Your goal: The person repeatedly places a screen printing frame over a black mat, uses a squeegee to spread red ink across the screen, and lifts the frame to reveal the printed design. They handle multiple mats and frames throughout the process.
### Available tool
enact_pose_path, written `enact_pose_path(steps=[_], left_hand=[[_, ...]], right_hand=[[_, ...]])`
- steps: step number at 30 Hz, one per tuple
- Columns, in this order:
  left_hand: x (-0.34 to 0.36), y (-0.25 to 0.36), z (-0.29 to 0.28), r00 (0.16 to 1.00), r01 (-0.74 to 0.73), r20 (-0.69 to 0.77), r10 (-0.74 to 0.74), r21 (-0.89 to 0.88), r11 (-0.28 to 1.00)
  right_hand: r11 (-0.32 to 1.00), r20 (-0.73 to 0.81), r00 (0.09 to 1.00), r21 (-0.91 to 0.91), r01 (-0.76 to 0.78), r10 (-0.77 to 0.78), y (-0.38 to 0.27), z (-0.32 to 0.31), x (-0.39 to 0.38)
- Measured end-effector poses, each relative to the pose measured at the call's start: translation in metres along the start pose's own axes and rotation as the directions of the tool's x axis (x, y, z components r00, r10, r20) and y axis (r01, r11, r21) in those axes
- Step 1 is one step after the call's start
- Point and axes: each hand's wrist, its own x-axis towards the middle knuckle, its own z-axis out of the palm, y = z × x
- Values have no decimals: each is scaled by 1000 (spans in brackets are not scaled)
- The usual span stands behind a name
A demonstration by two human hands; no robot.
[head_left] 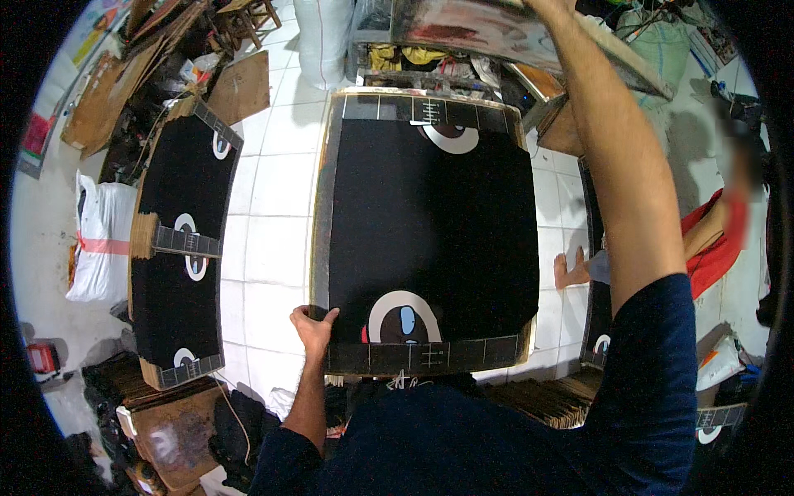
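Observation:
In front of me lies a board (pixel 322 207) covered by black fabric (pixel 434 207), with a printed cartoon eye (pixel 405 318) near me and another eye (pixel 451 139) at the far end. Dark strips with white ruled marks (pixel 430 355) cross both ends. My left hand (pixel 313 331) is at the board's near left rim, thumb over the edge and fingers curled beside it. Stretched far forward, my right hand (pixel 547 7) reaches a tilted wooden-framed screen (pixel 484 37) with reddish smears. The top of the picture cuts off its fingers, so its grip is hidden.
A second fabric-covered board (pixel 174 306) stands to the left, another (pixel 597 331) to the right. A person in red (pixel 715 248) sits at the right, a bare foot (pixel 569 271) on the white tiled floor (pixel 269 215). Stacked boards (pixel 174 430) sit near left.

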Motion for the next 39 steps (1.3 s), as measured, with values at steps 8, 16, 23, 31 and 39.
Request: enact_pose_path(steps=[8, 16, 23, 31, 39], left_hand=[[36, 201, 23, 944, -240, 72, 321, -519, 820], [37, 328, 84, 796, 591, 575, -188, -806, 36], [47, 211, 150, 982, 175, 10, -189, -434, 884], [80, 188, 154, 800, -596, 211, 562, 177, 783], [78, 188, 160, 784, -620, 122, 608, 171, 766]], right_hand=[[957, -111, 966, 146, 250, -235, 69, 23, -135], [898, 13, 942, 306, 315, -334, 141, 70, -309], [923, 618, 686, 283, 262, -384, 202, 181, -257], [870, 576, 655, 270, 412, -489, 204, 296, -205], [862, 773, 462, 209, 462, -435, 219, 238, -239]])
